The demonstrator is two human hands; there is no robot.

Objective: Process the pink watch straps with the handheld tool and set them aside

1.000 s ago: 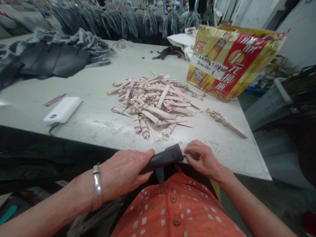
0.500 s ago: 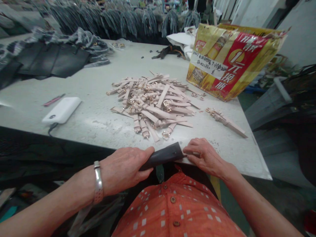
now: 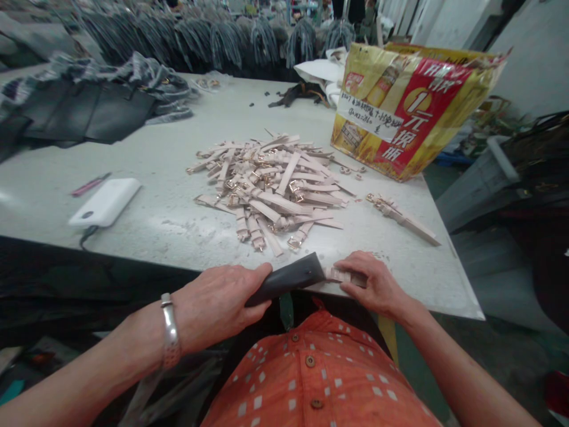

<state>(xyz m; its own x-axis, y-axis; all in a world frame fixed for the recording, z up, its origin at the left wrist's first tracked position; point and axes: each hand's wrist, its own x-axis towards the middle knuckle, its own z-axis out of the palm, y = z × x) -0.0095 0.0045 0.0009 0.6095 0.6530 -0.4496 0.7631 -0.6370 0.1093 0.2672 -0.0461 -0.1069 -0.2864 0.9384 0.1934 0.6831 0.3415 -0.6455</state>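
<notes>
My left hand [image 3: 217,302] is closed round a dark, smooth, folded or tube-like piece [image 3: 288,277] at the table's front edge. Its far end points right, towards my other hand. Between the thumb and fingers of my right hand [image 3: 377,284] is a pale buckle strap [image 3: 340,275], lying against that dark end. Whether the strap goes inside the dark piece I cannot tell. Just beyond my hands lies a heap of similar pale straps [image 3: 267,190] with gold-coloured buckles. More such straps [image 3: 402,219] lie apart to the right.
A yellow and red carton [image 3: 413,112] stands at the table's right side, with small loops [image 3: 351,171] near it. On the left are a white power bank [image 3: 106,201] with a cable and a slim pink tool [image 3: 91,185]. Black pieces [image 3: 111,110] lie at the back left.
My right hand has shifted slightly right from the dark piece's end, and more of the pale strap shows between them. The left hand keeps its hold on the dark piece.
</notes>
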